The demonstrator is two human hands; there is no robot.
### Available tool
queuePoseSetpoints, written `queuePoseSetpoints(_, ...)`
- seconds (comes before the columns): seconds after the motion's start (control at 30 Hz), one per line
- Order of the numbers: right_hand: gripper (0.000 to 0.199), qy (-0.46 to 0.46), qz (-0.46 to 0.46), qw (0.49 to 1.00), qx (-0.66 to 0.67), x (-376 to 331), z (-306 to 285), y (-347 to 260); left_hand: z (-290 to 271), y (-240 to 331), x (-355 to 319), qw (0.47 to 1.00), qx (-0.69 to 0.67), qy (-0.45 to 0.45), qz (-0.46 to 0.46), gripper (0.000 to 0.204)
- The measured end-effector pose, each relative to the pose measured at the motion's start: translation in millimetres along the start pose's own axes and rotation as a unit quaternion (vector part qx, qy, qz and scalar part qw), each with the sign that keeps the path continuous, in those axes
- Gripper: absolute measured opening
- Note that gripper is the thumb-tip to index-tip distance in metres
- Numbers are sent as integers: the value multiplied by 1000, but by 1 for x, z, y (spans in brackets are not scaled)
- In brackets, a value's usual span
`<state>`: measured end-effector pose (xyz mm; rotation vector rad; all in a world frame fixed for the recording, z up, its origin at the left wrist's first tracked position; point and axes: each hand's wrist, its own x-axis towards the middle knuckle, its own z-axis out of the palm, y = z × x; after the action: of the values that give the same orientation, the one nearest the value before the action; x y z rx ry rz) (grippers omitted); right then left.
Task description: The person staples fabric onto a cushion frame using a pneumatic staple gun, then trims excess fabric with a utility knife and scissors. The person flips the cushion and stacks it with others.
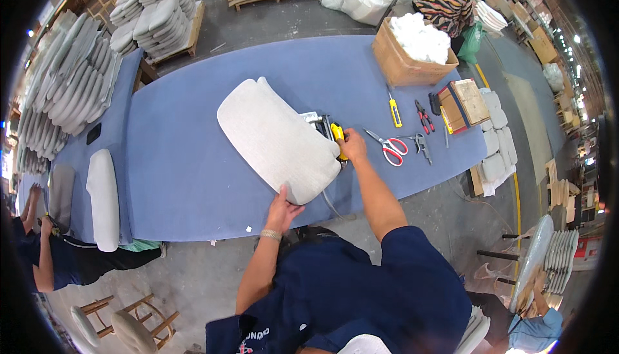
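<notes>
A light grey upholstered cushion point(274, 138) lies at a slant on the blue cloth-covered table point(174, 147) in front of me. My left hand point(284, 213) grips its near edge, thumb on top. My right hand point(351, 146) is closed round a yellow-and-black staple gun point(338, 133) at the cushion's right edge; part of the tool is hidden behind the cushion and my fingers. Right of that hand are red-handled scissors point(391, 150) and a grey metal hand tool point(422, 147). Farther back rest a yellow screwdriver point(394, 112) and red-and-black pliers point(424, 117).
A cardboard box of white stuffing point(396, 64) and a smaller box point(454, 106) stand at the table's right end. A narrow grey cushion point(103, 199) and a dark phone-like object point(94, 133) lie left. Stacked cushions point(71, 83) rise beyond. Other people work nearby.
</notes>
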<state>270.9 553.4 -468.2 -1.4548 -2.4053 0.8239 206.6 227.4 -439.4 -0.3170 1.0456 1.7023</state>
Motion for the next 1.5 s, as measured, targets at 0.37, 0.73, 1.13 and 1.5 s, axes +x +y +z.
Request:
queuePoseSetpoints(0.37,47,51,-159,985,-39,25,-22,-16,-114,125,-52,941,77,252,214,64)
queuePoseSetpoints(0.73,48,13,-290,949,-119,-8,31,-84,-91,59,-59,884,-187,387,182,93)
queuePoseSetpoints(1.13,66,-444,173,701,531,-47,106,-216,-63,96,-67,914,-120,345,176,91)
queuePoseSetpoints(1.5,60,-304,-178,922,160,-123,-66,-194,-138,-21,-147,990,-98,69,67,58)
